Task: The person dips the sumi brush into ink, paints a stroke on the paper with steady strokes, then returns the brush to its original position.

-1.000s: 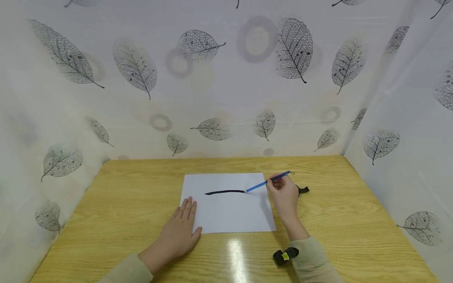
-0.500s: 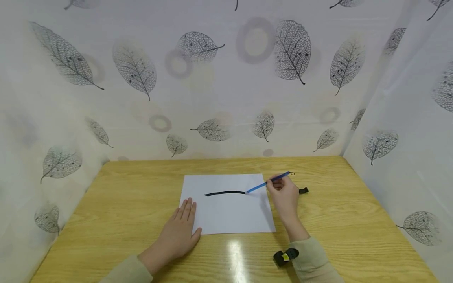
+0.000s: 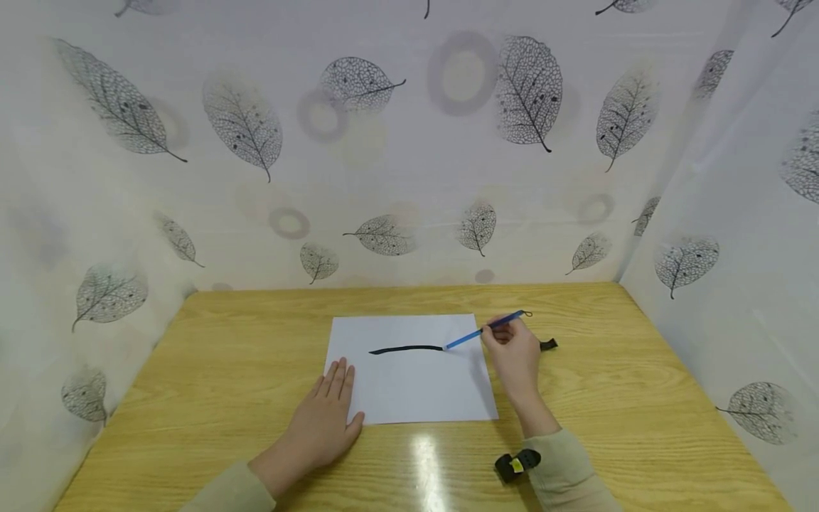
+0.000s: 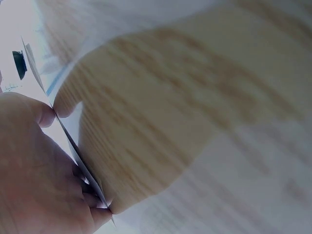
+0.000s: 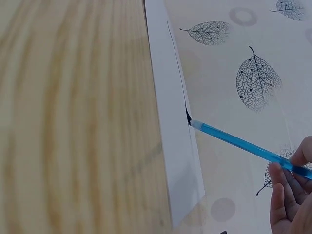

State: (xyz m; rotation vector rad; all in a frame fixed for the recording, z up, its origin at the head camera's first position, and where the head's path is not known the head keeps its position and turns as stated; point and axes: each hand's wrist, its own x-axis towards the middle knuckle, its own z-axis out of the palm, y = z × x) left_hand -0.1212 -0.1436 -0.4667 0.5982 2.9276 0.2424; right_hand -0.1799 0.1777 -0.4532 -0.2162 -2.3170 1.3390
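Note:
A white sheet of paper (image 3: 422, 391) lies on the wooden table, bearing one long, nearly level black stroke (image 3: 403, 348). My left hand (image 3: 323, 419) rests flat on the sheet's left edge, fingers straight and thumb by the near edge. My right hand (image 3: 517, 359), at the right side of the sheet, holds a blue ink brush (image 3: 462, 339) between thumb and fingers. The brush slants down to the left, a small loop at its upper end. In the right wrist view, its dark bristles (image 5: 188, 117) meet the paper below a whitish collar, right at the stroke's right end.
The wooden table (image 3: 211, 370) extends around the sheet. White curtains (image 3: 409, 163) printed with leaves stand behind it and at both sides. A black device with a yellow mark (image 3: 515, 465) sits by the right sleeve, and a black strap end (image 3: 549, 345) shows beyond the right hand.
The brush tip has edged very slightly to the right along with the stroke's end, mostly in the first half second. My left hand keeps its place on the paper.

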